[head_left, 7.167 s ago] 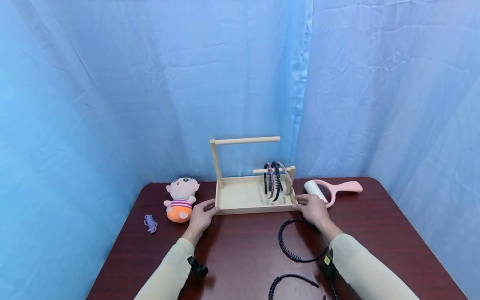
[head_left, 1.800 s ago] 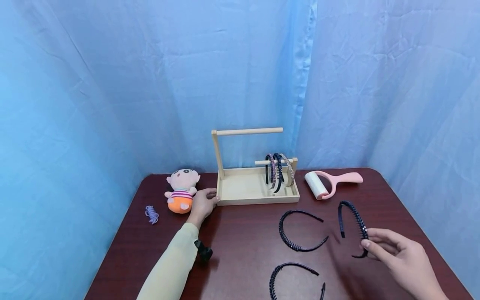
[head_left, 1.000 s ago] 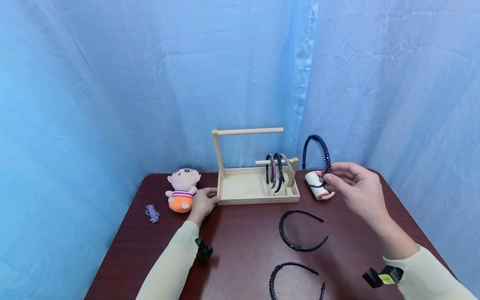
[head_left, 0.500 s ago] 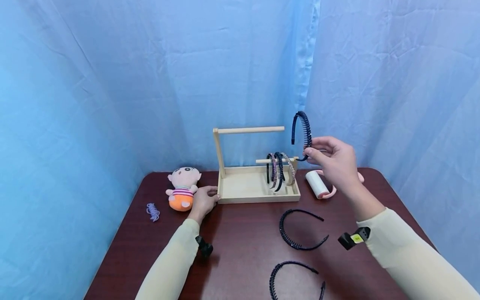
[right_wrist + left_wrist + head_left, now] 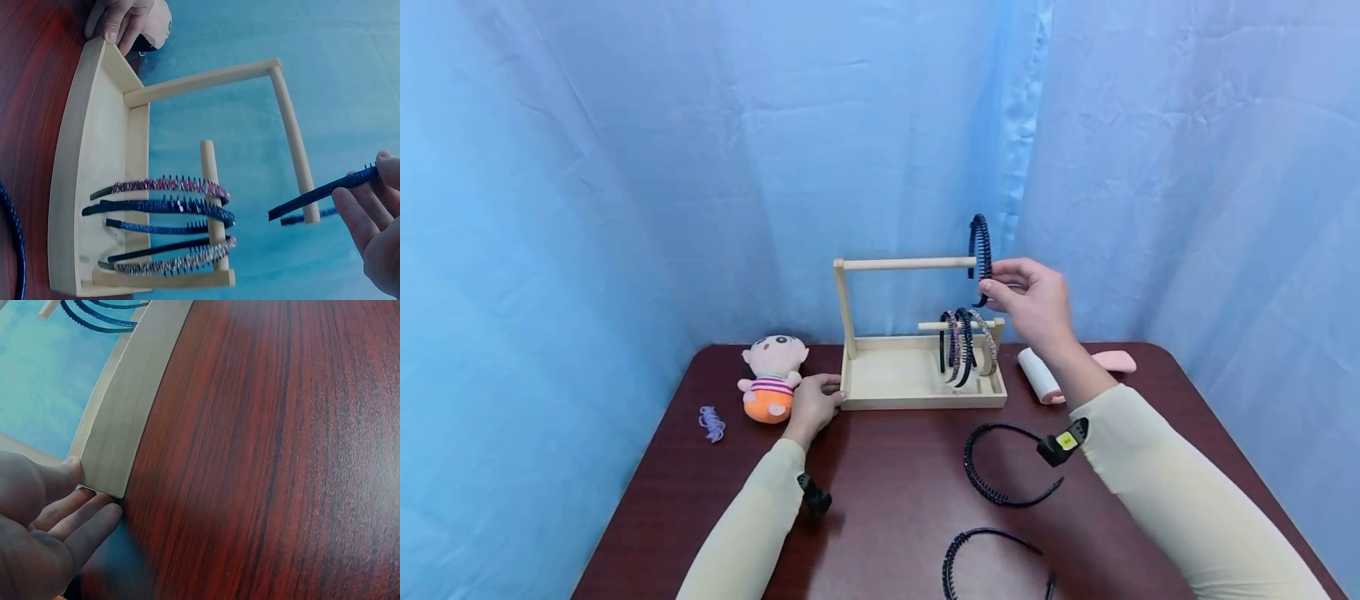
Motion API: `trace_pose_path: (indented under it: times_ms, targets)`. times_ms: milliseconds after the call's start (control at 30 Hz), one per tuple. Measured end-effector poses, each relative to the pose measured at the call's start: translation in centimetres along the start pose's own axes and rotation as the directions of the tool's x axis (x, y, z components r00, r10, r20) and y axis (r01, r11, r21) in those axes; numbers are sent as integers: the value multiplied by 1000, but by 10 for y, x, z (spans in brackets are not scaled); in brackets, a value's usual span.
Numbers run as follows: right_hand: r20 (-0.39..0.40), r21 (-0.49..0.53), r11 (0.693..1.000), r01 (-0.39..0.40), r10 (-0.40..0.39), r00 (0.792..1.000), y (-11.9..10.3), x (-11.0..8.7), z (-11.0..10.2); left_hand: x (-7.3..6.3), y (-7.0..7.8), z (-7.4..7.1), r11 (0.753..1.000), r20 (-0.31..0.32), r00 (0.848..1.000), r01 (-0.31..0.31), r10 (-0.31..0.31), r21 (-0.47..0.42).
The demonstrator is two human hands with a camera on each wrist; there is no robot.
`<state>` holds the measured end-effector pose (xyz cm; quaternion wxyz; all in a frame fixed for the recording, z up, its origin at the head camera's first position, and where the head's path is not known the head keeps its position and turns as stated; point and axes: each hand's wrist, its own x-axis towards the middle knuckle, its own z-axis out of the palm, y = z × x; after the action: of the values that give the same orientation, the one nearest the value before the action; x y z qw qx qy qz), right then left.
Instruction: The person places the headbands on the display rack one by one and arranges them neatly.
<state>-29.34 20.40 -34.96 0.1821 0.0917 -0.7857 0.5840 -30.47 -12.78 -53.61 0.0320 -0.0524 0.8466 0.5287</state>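
My right hand pinches a black toothed headband by one leg. Its arch stands upright at the free end of the upper rod of a wooden rack. In the right wrist view, the headband's legs lie on either side of the rod's tip. My left hand grips the near left corner of the rack's tray; the left wrist view shows thumb and fingers on that corner. Several headbands, black, pink and pale glittery, hang on the lower rod.
Two black headbands lie on the dark red table in front. A plush toy and purple yarn lie left. A lint roller is at right, partly behind my forearm. Blue curtains surround the table.
My right hand let go of the tray's right side, picked up a headband at the right, and carried it up and left to the upper rod's end. My left hand stays at the tray corner.
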Motion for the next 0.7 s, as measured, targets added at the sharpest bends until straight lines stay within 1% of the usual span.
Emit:
trace_pose_path:
  times_ms: [167,300,400,600,700]
  targets:
    - [26,-12,1000,-10,10,1000,4,9,18,0,2,2,1000,-4,1000,2,-2,-6]
    - [46,13,1000,-27,26,999,6,14,36,0,3,3,1000,-9,1000,9,-9,6]
    - [62,21,999,-45,43,997,6,16,52,0,4,5,1000,-6,1000,8,-8,13]
    - [109,5,998,-66,65,992,4,16,83,0,5,6,1000,-1,1000,-4,4,12]
    - [127,20,997,-73,70,989,3,18,97,0,6,5,1000,-4,1000,-10,10,7]
